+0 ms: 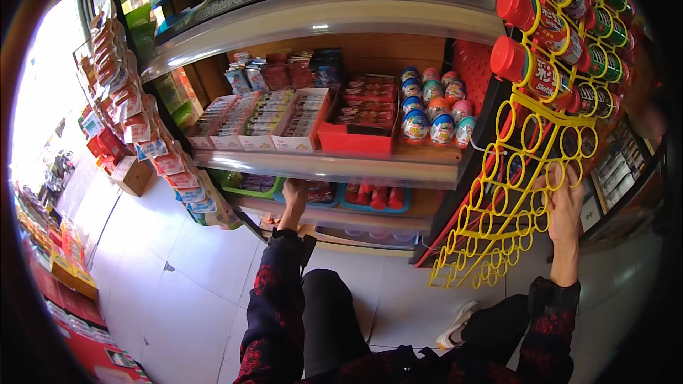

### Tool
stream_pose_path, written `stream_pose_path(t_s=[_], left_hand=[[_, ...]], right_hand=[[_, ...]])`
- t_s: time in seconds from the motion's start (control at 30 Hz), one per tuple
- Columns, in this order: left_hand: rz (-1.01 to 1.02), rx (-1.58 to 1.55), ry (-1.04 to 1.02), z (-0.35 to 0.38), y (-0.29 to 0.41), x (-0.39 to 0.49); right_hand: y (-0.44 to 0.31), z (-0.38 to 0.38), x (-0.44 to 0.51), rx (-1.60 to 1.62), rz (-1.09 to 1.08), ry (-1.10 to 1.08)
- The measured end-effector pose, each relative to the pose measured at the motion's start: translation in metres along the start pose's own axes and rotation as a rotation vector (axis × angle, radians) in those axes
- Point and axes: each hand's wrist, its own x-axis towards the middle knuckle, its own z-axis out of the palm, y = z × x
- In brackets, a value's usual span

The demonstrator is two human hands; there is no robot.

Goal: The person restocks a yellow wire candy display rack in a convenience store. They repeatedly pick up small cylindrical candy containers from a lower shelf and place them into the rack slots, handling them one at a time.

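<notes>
My left hand (294, 194) reaches into the lower shelf, at the rim of a blue plastic basket (333, 196) holding red packets. Its fingertips are hard to make out, so whether it grips anything is unclear. To its left is a green basket (248, 188) with purple-wrapped pieces; farther right, another blue basket (404, 202) carries red-capped bottles. My right hand (565, 205) has its fingers curled at the right edge of a yellow wire ring rack (493, 197). The rings beside that hand hold no bottles. Higher up, the rack carries red-capped Skittles bottles (533, 69) and dark green ones (603, 61).
Above the baskets, a shelf holds boxes of wrapped sticks (267, 117), a red box (355, 138) of packets and several toy eggs (416, 125). Hanging snack packets (155, 144) line the left side. A cardboard box (130, 175) sits on the tiled floor (187, 288).
</notes>
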Motion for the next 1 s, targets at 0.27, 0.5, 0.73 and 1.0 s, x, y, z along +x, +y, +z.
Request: stream_pose_path(t_s=[0.27,0.5,0.73,1.0], left_hand=[[0.336,0.369,-0.031,-0.002,-0.008,-0.014],[0.416,0.063,-0.502,-0.052,0.178,-0.143],[0.724,-0.455,-0.469,-0.032,0.328,-0.14],[0.522,-0.793,-0.808,-0.005,0.389,-0.135]], right_hand=[[-0.008,0.006,0.0,0.021,0.08,-0.034],[-0.019,0.0,0.0,-0.015,-0.076,-0.115],[-0.042,0.005,0.016,0.283,-0.078,-0.232],[-0.052,0.002,0.038,0.032,-0.145,-0.111]])
